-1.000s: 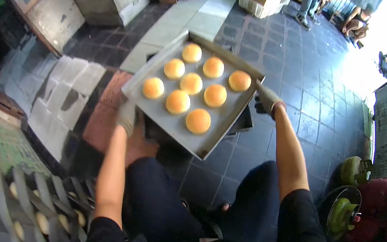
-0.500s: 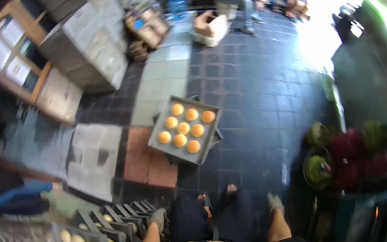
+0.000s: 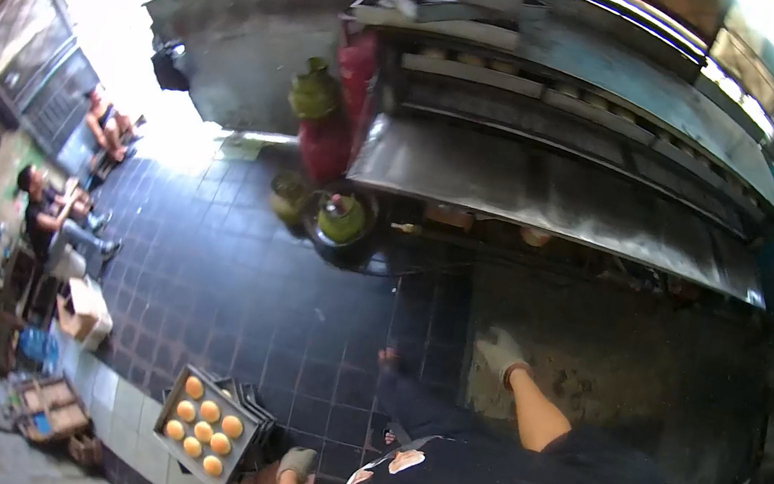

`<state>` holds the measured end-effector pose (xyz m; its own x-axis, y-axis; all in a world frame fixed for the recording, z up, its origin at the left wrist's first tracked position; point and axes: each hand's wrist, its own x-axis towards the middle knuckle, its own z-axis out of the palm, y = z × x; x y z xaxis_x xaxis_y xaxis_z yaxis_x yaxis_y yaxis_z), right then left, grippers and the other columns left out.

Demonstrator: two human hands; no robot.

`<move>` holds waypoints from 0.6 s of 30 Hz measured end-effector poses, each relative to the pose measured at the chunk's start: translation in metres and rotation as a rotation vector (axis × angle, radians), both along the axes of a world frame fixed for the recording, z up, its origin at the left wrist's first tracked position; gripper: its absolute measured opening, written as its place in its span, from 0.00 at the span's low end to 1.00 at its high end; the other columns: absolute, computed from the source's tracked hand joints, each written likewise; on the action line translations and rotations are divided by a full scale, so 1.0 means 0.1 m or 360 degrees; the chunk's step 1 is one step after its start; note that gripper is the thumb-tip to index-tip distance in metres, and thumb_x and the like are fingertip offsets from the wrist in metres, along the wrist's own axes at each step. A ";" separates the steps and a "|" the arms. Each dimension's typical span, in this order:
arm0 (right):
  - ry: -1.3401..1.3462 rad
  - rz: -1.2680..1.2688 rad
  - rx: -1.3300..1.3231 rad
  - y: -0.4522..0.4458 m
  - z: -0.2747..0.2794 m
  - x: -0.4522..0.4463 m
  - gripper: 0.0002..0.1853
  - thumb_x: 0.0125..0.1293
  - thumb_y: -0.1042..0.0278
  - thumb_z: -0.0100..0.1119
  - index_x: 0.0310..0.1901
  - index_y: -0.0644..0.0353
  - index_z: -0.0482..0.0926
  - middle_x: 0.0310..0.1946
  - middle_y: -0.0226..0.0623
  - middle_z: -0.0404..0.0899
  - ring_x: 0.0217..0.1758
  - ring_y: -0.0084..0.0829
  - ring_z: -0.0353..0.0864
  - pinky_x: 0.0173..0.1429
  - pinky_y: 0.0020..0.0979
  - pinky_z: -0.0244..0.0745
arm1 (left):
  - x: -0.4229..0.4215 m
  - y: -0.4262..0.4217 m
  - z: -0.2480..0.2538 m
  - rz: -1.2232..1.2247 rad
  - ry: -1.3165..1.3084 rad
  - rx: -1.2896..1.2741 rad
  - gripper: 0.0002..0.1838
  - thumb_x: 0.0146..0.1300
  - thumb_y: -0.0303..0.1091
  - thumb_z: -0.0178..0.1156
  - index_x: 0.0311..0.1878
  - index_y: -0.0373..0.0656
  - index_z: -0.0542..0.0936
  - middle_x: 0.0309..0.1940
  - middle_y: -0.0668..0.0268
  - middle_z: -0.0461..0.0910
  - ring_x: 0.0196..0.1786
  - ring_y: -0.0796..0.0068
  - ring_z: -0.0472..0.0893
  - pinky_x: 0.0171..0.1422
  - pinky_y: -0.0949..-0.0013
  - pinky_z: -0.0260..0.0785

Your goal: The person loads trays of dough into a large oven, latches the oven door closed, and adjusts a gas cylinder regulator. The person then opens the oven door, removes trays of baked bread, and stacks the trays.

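Observation:
A square metal tray (image 3: 166, 438) with several golden round buns rests on a stack of dark trays (image 3: 262, 422) at the lower left. My left hand (image 3: 298, 463), in a grey glove, is just right of that stack, apart from the tray; its fingers are too small and blurred to read. My right hand (image 3: 500, 354), also gloved, is stretched out over the floor with its fingers apart and nothing in it. The nearest large thing ahead of it is the long metal oven (image 3: 557, 193), which it does not touch.
Green and red gas cylinders (image 3: 342, 219) stand at the oven's left end. Two people (image 3: 57, 215) sit at the far left, near a white crate with a cardboard box (image 3: 88, 311). A wooden rack (image 3: 49, 406) is at the lower left. More trays (image 3: 433, 16) are stacked above.
Both hands have let go of the bun tray, which was lowered onto the dark stack. My view has swung right, bringing the oven into sight, and my right hand has reached out.

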<state>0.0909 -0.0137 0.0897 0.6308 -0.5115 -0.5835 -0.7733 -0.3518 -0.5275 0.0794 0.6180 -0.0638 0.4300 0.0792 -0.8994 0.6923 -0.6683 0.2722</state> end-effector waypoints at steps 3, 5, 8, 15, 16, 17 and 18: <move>-0.0199 -0.0379 -0.0152 -0.27 0.39 -0.48 0.46 0.79 0.49 0.70 0.93 0.58 0.66 0.91 0.52 0.72 0.91 0.56 0.74 0.92 0.52 0.71 | 0.59 0.01 0.05 0.0431 -0.0512 0.0006 0.30 0.70 0.41 0.69 0.72 0.34 0.87 0.63 0.53 0.93 0.62 0.52 0.91 0.69 0.52 0.80; -0.0427 -0.0692 -0.0489 -0.48 0.58 -0.64 0.46 0.75 0.52 0.72 0.90 0.62 0.71 0.87 0.55 0.77 0.90 0.57 0.75 0.92 0.50 0.70 | 0.83 -0.14 0.22 0.0736 -0.0466 -0.0236 0.15 0.75 0.39 0.66 0.60 0.47 0.87 0.39 0.63 0.85 0.36 0.61 0.85 0.42 0.54 0.78; -0.0632 -0.0800 -0.0954 -1.43 0.65 -0.86 0.44 0.73 0.59 0.74 0.88 0.61 0.73 0.87 0.55 0.76 0.91 0.56 0.73 0.94 0.49 0.68 | 1.15 -0.83 0.48 0.0963 -0.0362 -0.0448 0.10 0.78 0.39 0.64 0.58 0.54 0.84 0.31 0.68 0.79 0.26 0.68 0.78 0.30 0.58 0.72; 0.0156 -0.0478 -0.1302 -3.55 1.35 -1.03 0.45 0.82 0.62 0.65 0.96 0.44 0.61 0.98 0.43 0.58 1.02 0.51 0.50 1.04 0.55 0.43 | 1.41 -3.53 0.43 0.0968 -0.0380 -0.0992 0.20 0.82 0.43 0.66 0.73 0.63 0.80 0.49 0.61 0.87 0.44 0.62 0.88 0.44 0.49 0.83; 0.0267 -0.0365 -0.1299 -3.81 1.40 -1.01 0.45 0.80 0.64 0.65 0.96 0.43 0.61 0.98 0.42 0.57 1.02 0.52 0.49 1.05 0.55 0.41 | 1.46 -4.03 0.40 0.1072 -0.0269 -0.1162 0.21 0.83 0.46 0.66 0.75 0.63 0.79 0.55 0.60 0.87 0.51 0.60 0.88 0.51 0.47 0.84; 0.0266 -0.0297 -0.1269 -4.02 1.40 -1.00 0.47 0.76 0.68 0.65 0.96 0.44 0.63 0.98 0.41 0.58 1.02 0.54 0.49 1.05 0.57 0.39 | 1.46 -4.50 0.37 0.1187 -0.0152 -0.1324 0.22 0.85 0.50 0.66 0.76 0.63 0.79 0.62 0.59 0.87 0.58 0.58 0.88 0.58 0.44 0.85; 0.0279 -0.0277 -0.1271 -4.19 1.36 -1.03 0.47 0.76 0.68 0.65 0.96 0.44 0.63 0.98 0.41 0.58 1.02 0.54 0.49 1.05 0.57 0.39 | 1.42 -4.97 0.38 0.0768 -0.0387 -0.1572 0.22 0.86 0.54 0.66 0.75 0.61 0.80 0.64 0.60 0.86 0.60 0.58 0.88 0.59 0.45 0.83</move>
